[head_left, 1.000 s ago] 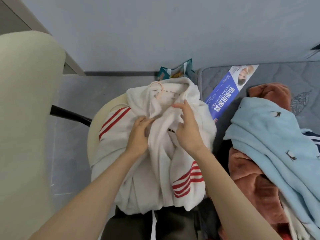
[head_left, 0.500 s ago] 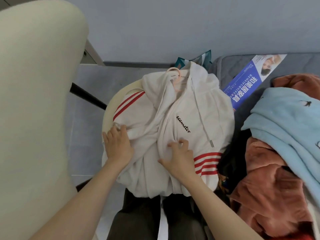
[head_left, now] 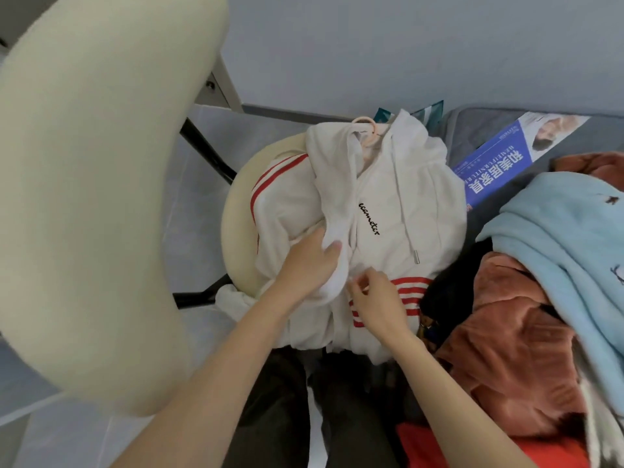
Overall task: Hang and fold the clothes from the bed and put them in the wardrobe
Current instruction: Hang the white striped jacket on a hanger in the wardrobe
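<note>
Head view looks down on a white hoodie (head_left: 388, 204) spread front-up over a round cream seat (head_left: 236, 211) just beside the bed (head_left: 479, 126). A pink hanger (head_left: 368, 135) is already in the neck, its hook poking out past the hood. The seat seems to serve as a flat rest, so the hoodie can be tidied on its hanger before it goes to the wardrobe, which is not in view.

The left grip (head_left: 304, 261) is closed round a bunched fold of the hoodie's front, thumb on top, fingers hidden under the cloth. The right grip (head_left: 374, 302) has its fingers curled and pinches cloth at the front opening, just above the 3 red stripes near the hem. With both grips so close together at the lower front, my guess is that the 2 front edges are being brought together to close or straighten them. Whether there is a zip is too hard to tell.

Black script runs down the chest. It reads something like "ecameter", though the letters are not sure. A drawcord with a metal tip (head_left: 417, 256) lies across the front.

On the bed a blue leaflet (head_left: 489, 163) lies upside down with large white Chinese characters, seemingly 和美居家具. A smaller Latin line beside them is too small to read.

More clothes wait heaped on the bed: a pale blue garment (head_left: 557, 238) over a rust one (head_left: 513, 332).
</note>
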Demonstrator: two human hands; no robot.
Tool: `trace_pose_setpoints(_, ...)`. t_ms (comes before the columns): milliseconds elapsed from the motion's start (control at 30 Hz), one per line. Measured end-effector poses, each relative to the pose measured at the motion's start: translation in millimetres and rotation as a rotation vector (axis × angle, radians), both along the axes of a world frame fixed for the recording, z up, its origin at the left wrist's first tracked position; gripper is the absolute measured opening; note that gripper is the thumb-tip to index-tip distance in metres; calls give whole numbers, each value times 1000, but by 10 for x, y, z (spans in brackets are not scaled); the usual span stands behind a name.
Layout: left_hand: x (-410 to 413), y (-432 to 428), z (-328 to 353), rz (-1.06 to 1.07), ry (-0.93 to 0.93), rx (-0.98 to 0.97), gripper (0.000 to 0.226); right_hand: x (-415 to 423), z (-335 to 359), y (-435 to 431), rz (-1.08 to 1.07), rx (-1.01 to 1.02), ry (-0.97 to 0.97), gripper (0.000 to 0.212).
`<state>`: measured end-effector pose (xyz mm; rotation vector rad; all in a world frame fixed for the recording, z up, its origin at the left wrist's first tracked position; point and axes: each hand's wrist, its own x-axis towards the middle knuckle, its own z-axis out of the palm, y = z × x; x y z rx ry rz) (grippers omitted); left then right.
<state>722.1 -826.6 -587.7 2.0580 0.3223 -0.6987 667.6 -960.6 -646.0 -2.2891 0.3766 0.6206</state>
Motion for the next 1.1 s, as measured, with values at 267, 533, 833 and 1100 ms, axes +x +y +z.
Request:
trace_pose_setpoints(267, -810, 99, -552, -232, -187, 258, 63, 16, 96, -93, -269, 422, 115, 31)
trace_pose_setpoints(533, -1049, 388, -786, -114, -158, 194, 78, 148, -109, 485, -65, 242, 29, 33)
trace_pose_setpoints(833, -1289, 632, -759, -452, -339, 700, 55, -144, 170, 497, -264, 458, 216, 35)
trace_pose_setpoints(1100, -1442, 467, -505, -210, -666, 401, 17, -263, 175, 604, -230, 349, -24, 28)
